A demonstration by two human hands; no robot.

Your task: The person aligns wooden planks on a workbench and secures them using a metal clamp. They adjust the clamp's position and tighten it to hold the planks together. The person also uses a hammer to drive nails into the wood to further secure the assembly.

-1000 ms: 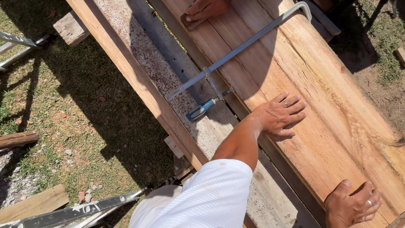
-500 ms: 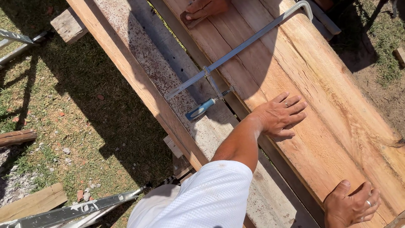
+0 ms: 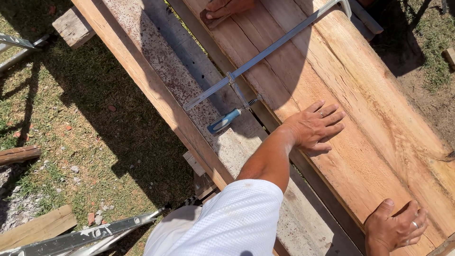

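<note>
My left hand (image 3: 315,125) lies flat, palm down and fingers spread, on a wide pale wooden plank (image 3: 360,104); its arm reaches out of a white sleeve. My right hand (image 3: 395,225) rests on the same plank at the lower right, fingers apart, holding nothing. A long metal bar clamp (image 3: 265,50) lies across the plank, and its blue handle (image 3: 222,122) hangs just left of my left hand. Another person's hand (image 3: 227,7) presses on the plank's far end at the top.
A rusty speckled beam (image 3: 166,71) and a narrow wooden board (image 3: 123,52) run beside the plank. Grass with stones and wood offcuts (image 3: 35,227) lies to the left. A metal ladder-like rail (image 3: 95,234) lies at the bottom left.
Both of my hands stay flat on the plank. Only the view has shifted slightly.
</note>
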